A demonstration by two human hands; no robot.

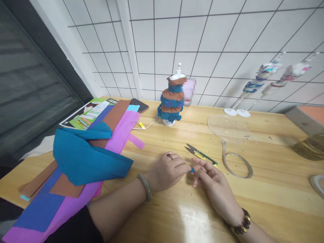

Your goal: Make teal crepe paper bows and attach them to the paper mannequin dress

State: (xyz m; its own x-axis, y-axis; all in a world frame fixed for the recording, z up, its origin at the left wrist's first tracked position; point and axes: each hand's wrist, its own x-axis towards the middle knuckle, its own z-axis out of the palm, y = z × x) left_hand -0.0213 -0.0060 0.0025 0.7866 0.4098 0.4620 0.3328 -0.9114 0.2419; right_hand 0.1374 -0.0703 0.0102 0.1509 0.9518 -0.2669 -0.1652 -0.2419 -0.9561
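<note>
Your left hand (170,171), curled, and right hand (215,184), loosely bent, pinch a small blue paper-like scrap (192,170) between their fingertips (seemingly for control); green-and-yellow metal snips (206,156) lie beyond on the pale wooden worktop (157,219), probably for easy reach.

A: Left arm (113,207), lower left?
B: One black sleeve (76,226); one smooth grey-green bangle (145,186); one dark finger ring (169,156)
A: Right arm (257,233), lower right?
B: One beaded bracelet (244,223), black with gold-coloured beads
</note>
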